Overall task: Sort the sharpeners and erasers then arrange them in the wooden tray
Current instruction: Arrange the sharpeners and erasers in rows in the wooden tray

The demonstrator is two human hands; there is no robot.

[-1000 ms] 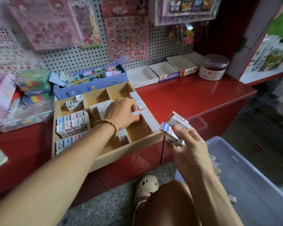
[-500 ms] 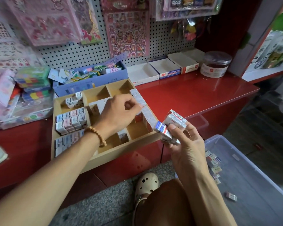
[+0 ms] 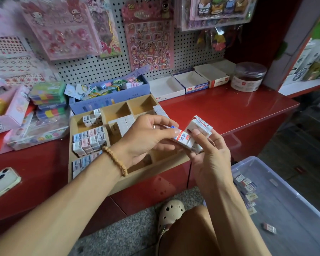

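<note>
Glossy red worktop runs L to R, w/ red cabinet fronts below and grey speckled floor underneath. Behind it a white pegboard hung w/ pink sticker sheets. On the worktop at back: a lilac box of mixed bits, three open white card boxes, and a clear lidded jar at far R. At L, stacked colourful packs and a pink box; a phone lies at the near L edge. A clear plastic bin sits on the floor at R, w/ loose small erasers along its L side and one lone piece nearer the front. A cream clog shows bottom centre.

Wooden tray sits on the worktop mid-frame, its front edge at the worktop's lip, split into compartments. L compartments hold rows of small pastel blue/pink/white blocks, packed upright; back-L one holds a few white blocks w/ dark spots. Centre compartment has plain white blocks; a row of white pieces lines the tray's R edge. Back-R compartments look bare wood.

Both hands meet above the tray's R-front part. Right hand holds a small bundle of erasers in hand, white w/ red-and-blue printed sleeves, fingers curled round them. Left hand, beaded bracelet at the wrist, pinches one eraser from that bundle btwn thumb and fingers; its sleeve shows blue characters and a red mark. So both grips are closed on erasers.
</note>
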